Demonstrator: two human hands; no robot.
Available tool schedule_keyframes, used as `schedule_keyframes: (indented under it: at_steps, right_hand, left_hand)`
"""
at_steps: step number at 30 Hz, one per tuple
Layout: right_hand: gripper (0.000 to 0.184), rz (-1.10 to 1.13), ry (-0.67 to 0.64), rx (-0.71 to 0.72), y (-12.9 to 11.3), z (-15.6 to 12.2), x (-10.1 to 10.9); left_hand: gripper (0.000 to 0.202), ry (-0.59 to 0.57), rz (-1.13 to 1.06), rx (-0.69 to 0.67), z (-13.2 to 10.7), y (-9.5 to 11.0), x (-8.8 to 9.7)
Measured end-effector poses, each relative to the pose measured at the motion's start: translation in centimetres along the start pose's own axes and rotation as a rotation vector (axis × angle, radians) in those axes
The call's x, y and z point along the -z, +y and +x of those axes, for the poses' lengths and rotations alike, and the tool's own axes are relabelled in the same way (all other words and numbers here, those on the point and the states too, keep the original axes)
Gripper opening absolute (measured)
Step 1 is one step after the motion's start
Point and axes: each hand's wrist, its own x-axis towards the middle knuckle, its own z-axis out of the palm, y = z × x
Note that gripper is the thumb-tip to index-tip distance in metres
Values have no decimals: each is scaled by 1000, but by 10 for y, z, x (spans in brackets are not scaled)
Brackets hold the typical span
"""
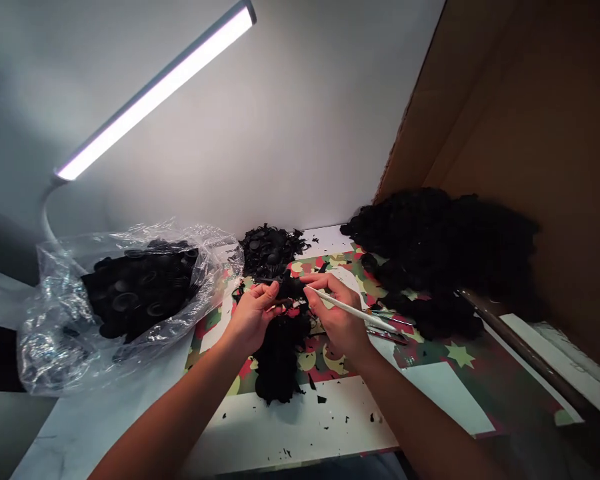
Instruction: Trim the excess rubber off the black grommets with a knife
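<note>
The left hand [254, 313] is closed with its fingers on a small black piece of soft-looking material [293, 288], and the right hand [339, 312] is clamped on a slim white pen-shaped tool [353, 309], whose tip is at this piece. The black piece is between the two hands, above the tabletop [135, 383], just beyond a dark heap of black scraps [279, 363]. To the left lies a clear, crinkled plastic bag [43, 357] with round black pieces [125, 302] inside.
</note>
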Motion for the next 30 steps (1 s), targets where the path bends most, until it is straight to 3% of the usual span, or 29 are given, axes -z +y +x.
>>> schedule_keyframes:
  at_steps: [5, 20, 25, 27, 30]
  right_hand:
    - [12, -81, -70, 101, -7, -4, -8]
    - [9, -224, -25, 280, -6, -10, -13]
    - [11, -308, -7, 350, -9, -14, -20]
    - [14, -362, -10, 331, -4, -12, -20]
    - [15, -458, -26, 163, 17, 0, -10]
  left_hand:
    - [46, 57, -8, -111, -10, -8, -7]
    - [40, 119, 93, -234, -16, -13, -10]
    - [34, 80, 115, -278, -16, -16, -9]
    - [33, 54, 127, -286, -18, -17, -8]
    - [36, 32, 83, -296, -23, -13, -7]
